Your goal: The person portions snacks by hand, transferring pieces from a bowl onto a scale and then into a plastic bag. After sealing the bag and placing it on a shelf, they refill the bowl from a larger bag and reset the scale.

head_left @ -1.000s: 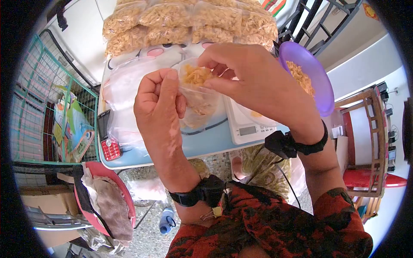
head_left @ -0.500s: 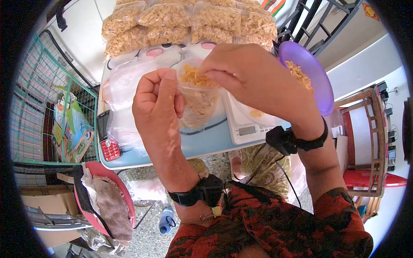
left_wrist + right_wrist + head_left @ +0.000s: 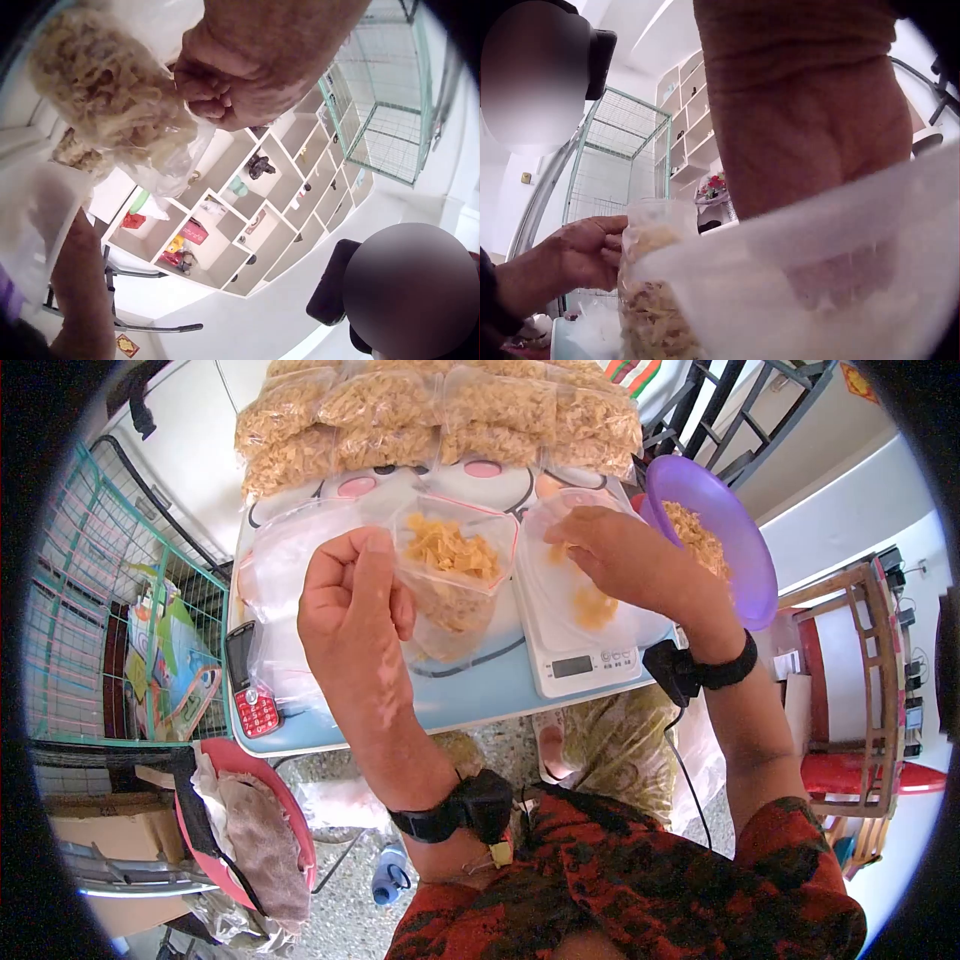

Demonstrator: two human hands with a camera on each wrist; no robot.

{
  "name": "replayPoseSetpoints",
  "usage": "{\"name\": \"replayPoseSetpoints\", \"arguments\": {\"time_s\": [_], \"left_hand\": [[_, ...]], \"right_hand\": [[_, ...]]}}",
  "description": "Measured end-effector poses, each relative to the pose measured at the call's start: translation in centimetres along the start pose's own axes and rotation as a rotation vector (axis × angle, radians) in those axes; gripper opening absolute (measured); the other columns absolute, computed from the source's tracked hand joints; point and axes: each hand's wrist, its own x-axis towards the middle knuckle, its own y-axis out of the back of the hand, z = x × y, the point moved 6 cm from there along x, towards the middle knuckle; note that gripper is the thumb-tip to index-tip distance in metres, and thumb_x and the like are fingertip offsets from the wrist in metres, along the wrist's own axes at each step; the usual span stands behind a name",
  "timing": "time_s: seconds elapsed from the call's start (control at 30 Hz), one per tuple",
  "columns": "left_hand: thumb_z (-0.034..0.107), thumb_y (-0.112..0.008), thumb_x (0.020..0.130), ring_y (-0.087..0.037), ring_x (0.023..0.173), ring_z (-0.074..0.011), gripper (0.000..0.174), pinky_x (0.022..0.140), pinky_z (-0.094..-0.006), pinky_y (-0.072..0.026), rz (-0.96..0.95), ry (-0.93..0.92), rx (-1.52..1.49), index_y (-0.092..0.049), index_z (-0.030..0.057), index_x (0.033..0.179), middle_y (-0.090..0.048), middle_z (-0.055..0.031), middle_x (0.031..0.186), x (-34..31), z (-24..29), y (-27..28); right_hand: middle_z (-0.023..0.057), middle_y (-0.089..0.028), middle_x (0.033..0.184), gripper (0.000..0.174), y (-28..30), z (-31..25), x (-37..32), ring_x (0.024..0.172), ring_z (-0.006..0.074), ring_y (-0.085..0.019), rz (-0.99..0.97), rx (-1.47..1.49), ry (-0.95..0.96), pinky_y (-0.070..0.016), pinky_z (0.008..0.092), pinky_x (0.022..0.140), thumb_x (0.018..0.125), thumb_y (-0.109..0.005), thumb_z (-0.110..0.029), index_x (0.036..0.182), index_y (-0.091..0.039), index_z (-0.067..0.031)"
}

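My left hand (image 3: 350,600) pinches the rim of a clear plastic bag (image 3: 465,605) between thumb and fingers. The bag stands upright on the table, its mouth wide open, filled with pale yellow dried flakes (image 3: 450,550). To its right, a translucent plastic container (image 3: 640,625) sits on a white kitchen scale (image 3: 572,668), with a few flakes (image 3: 595,608) at its bottom. My right hand (image 3: 640,560) reaches into this container with fingers loosely bent and pointing down. Through the container's cloudy wall, the right wrist view shows the fingertips (image 3: 832,289) only as a blur.
Filled bags (image 3: 380,405) are stacked along the table's far side. A purple bowl (image 3: 745,550) of flakes stands at the right, beyond the scale. Flat empty plastic bags (image 3: 290,560) and a red keypad phone (image 3: 258,710) lie at the left. A wire cage (image 3: 150,600) flanks the table.
My right hand has left the bag's mouth and moved right into the container on the scale. The bag's opening now shows fully, heaped with flakes. My left hand keeps its grip on the rim.
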Motion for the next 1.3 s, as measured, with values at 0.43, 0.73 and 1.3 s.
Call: {"name": "replayPoseSetpoints", "arguments": {"time_s": [0.43,0.73,1.3], "left_hand": [[0.019,-0.068,0.088,-0.036,0.046,-0.0045,0.017,0.042,-0.0203,-0.0218,0.012,-0.005,0.036,-0.061,0.0041,0.092,-0.045,0.0039,0.062,-0.2,-0.2,-0.8],[0.016,-0.066,0.09,-0.038,0.047,-0.0038,0.015,0.042,-0.0191,-0.025,-0.019,-0.019,0.008,-0.06,0.0022,0.092,-0.048,0.0031,0.061,-0.1,-0.2,-0.7],[0.017,-0.067,0.089,-0.036,0.046,-0.0043,0.014,0.041,-0.0203,-0.0214,0.005,-0.015,0.019,-0.061,0.0047,0.091,-0.047,0.0039,0.061,0.1,-0.5,-0.6]], "right_hand": [[0.0157,-0.06,0.1,0.021,0.3,2.4,-3.1,0.099,0.0337,-0.058,0.035,-0.003,-0.061,-0.0464,0.0402,0.088,0.087,-0.051,-0.003,0.104,-0.062,-0.0013],[0.0159,-0.062,0.108,0.018,0.8,1.2,-2.8,0.102,0.0336,-0.058,-0.081,0.125,-0.052,-0.0469,0.0398,0.088,0.09,-0.052,-0.007,0.104,-0.061,0.0009],[0.0113,-0.059,0.112,0.049,2.2,0.1,-4.7,0.096,0.0292,-0.061,-0.122,0.154,-0.099,-0.0496,0.0359,0.085,0.075,-0.074,-0.017,0.12,-0.057,-0.0073]]}}
